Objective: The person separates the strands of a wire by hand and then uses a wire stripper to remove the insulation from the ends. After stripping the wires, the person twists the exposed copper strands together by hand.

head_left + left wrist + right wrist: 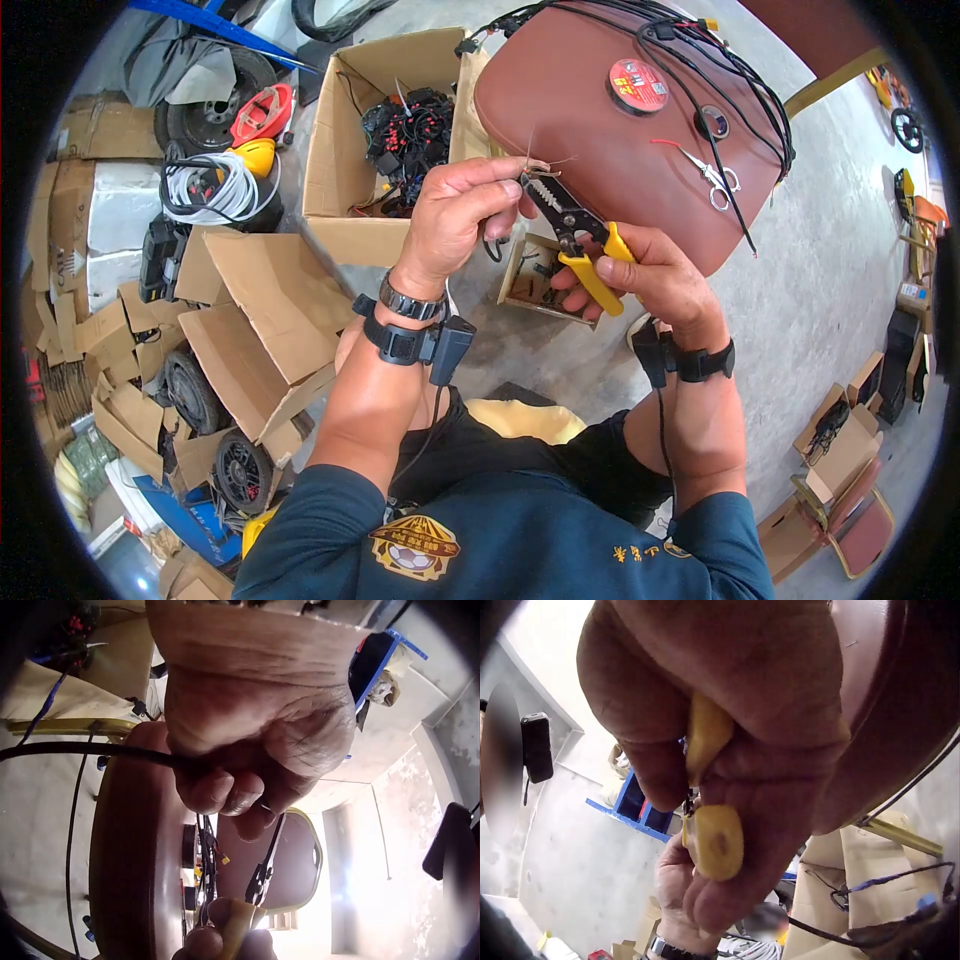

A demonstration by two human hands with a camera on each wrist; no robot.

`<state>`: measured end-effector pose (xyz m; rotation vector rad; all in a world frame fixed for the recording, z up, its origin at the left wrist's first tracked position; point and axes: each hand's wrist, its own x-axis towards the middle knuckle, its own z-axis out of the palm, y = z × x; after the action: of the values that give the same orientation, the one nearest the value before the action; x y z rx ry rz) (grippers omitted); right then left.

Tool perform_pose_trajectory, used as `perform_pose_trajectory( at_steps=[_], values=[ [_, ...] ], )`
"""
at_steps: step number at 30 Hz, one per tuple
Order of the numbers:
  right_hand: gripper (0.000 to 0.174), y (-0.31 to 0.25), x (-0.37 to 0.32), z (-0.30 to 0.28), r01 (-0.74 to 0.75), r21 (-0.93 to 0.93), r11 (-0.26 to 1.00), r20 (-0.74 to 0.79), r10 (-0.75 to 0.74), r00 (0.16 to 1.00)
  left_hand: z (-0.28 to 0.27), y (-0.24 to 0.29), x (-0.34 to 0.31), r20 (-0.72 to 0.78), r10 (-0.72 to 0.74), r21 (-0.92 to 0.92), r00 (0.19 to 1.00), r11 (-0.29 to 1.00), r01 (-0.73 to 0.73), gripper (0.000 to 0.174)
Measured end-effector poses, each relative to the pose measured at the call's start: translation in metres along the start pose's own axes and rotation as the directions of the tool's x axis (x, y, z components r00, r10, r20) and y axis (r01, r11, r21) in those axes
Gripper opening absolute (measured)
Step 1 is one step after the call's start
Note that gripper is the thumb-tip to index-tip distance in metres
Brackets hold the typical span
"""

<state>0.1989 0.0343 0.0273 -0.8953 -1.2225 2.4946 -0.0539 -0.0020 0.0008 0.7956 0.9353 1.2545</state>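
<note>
My left hand (450,215) pinches the end of a black cable (112,751) between thumb and fingertips, with thin bare wire strands (545,164) sticking out past them. In my right hand (665,280) is a pair of wire strippers (572,222), gripped by its yellow handles (592,287). The handles stand apart, and the black toothed nose of the tool points up to the left hand's fingertips, close under the strands. In the right wrist view the yellow handle (718,844) lies across the curled fingers. The cable runs away sideways from the left palm.
On a brown padded seat (540,110) lie a red-labelled tape roll (638,85), a smaller tape roll (713,122), scissors (721,186) and looped black cables (775,110). A cardboard box (333,150) of tangled electronics stands beside it. A small box (512,288) sits below the hands.
</note>
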Motion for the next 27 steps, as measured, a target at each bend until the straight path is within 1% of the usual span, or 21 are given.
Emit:
perform_pose_trajectory(
  at_steps=[6,10,13,16,18,22,24,25,27],
  values=[
    [0.032,0.001,0.000,-0.002,0.002,-0.061,0.998,-0.022,-0.003,1.000,-0.002,-0.001,0.000,0.008,0.000,0.026,1.000,1.000,0.000,0.031],
    [0.029,0.001,0.001,-0.003,0.018,-0.113,0.993,-0.023,-0.021,1.000,0.000,0.003,-0.001,-0.019,-0.024,0.010,1.000,1.000,0.024,0.029],
    [0.029,0.004,0.003,-0.005,0.079,-0.130,0.988,-0.022,-0.083,0.996,-0.002,0.001,0.000,-0.008,-0.024,0.002,1.000,1.000,0.024,0.029],
    [0.034,0.007,0.003,-0.011,0.057,-0.231,0.971,-0.018,-0.062,0.998,-0.001,0.003,0.000,-0.012,-0.043,0.004,0.999,0.999,0.043,0.028],
    [0.033,0.008,0.003,-0.014,0.061,-0.254,0.965,-0.013,-0.067,0.998,-0.002,0.001,0.000,-0.010,-0.039,-0.015,0.999,0.999,0.039,0.028],
    [0.033,0.006,0.001,-0.013,0.047,-0.298,0.954,-0.024,-0.057,0.998,-0.001,0.003,0.000,-0.003,-0.030,0.018,1.000,0.999,0.031,0.028],
    [0.034,0.004,0.001,-0.011,0.053,-0.290,0.956,-0.019,-0.061,0.998,-0.003,0.000,0.000,-0.002,-0.015,0.019,1.000,1.000,0.015,0.027],
    [0.035,0.003,0.002,-0.010,0.055,-0.287,0.956,-0.016,-0.062,0.998,-0.003,0.000,0.000,-0.001,-0.025,0.011,1.000,1.000,0.025,0.027],
    [0.035,0.002,0.001,-0.012,0.046,-0.338,0.940,-0.016,-0.055,0.998,-0.002,0.002,0.000,0.001,-0.044,-0.006,0.999,0.999,0.044,0.027]
  ],
)
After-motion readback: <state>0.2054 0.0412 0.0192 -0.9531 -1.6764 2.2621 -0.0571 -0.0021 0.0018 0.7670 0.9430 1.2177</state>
